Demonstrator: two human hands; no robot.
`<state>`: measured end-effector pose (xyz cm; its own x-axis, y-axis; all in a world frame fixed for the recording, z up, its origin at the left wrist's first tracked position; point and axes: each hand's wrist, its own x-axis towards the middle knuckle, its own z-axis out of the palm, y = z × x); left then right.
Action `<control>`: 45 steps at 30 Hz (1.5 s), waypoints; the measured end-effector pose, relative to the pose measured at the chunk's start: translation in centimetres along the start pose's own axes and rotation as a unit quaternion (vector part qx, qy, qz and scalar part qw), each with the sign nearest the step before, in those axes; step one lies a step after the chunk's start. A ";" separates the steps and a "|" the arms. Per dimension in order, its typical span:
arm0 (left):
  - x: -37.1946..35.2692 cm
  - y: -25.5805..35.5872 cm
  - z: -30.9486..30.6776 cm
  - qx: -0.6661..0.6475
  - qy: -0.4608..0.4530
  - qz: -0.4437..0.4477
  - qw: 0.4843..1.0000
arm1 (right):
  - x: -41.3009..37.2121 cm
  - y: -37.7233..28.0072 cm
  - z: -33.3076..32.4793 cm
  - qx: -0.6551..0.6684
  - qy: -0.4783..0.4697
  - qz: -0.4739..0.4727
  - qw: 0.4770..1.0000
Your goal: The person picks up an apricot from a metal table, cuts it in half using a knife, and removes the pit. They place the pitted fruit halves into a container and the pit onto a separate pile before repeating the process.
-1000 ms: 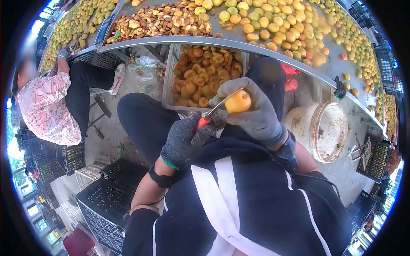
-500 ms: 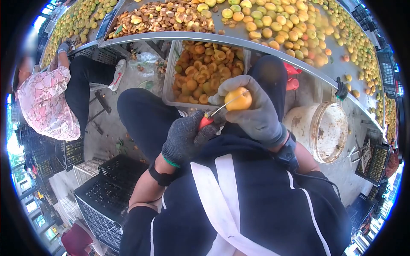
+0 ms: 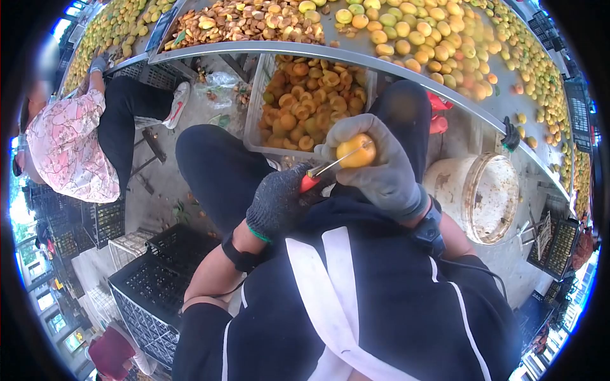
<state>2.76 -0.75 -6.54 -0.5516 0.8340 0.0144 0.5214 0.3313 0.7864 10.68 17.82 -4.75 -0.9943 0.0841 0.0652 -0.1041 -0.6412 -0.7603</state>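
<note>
Fruit (image 3: 358, 158) with yellow-orange skin rests in the right hand (image 3: 389, 170), whose gloved fingers curl round it, while the left hand (image 3: 278, 202), in dark knit, grips a red-handled knife (image 3: 309, 183). The blade (image 3: 328, 166) reaches from the left hand across to the fruit; whether its tip is in the flesh cannot be told. Beyond both hands, a crate (image 3: 253, 117) holds halved fruit (image 3: 305, 105); farther ahead, whole fruit (image 3: 419, 30) lies on the worktop (image 3: 254, 48). A stained bucket (image 3: 448, 190) stands to the right of the right hand. A slip looks the likeliest mishap: should the fruit roll in its grip, or the left hand press too hard, the blade could skid into the fingers just beside it.
</note>
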 end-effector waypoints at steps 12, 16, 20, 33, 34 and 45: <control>1.0 -2.1 1.9 0.013 0.086 0.039 0.995 | 0.5 0.9 1.0 -0.023 0.023 -0.047 0.998; 1.0 -1.7 1.9 -0.005 0.073 0.015 0.997 | 0.8 0.9 0.9 -0.077 0.015 -0.064 0.995; 1.5 -2.2 2.0 -0.003 0.036 0.003 0.999 | 1.2 1.2 -0.4 -0.052 0.072 -0.003 0.996; 2.6 -0.8 2.9 -0.011 0.066 -0.017 0.998 | 0.6 1.0 -0.1 0.075 0.036 -0.016 0.996; 2.8 -0.5 2.5 -0.010 0.068 -0.017 0.997 | 0.9 0.7 -0.4 0.024 0.020 -0.014 0.999; 4.8 -0.5 1.2 -0.043 0.054 -0.010 0.998 | 2.3 2.1 -1.4 -0.055 0.024 -0.062 0.996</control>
<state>0.68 3.62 -7.60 -0.6309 0.7735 0.0614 0.4541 0.3038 0.8376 8.24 17.70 -7.08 -0.9713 0.1963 0.1340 -0.2207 -0.5355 -0.8152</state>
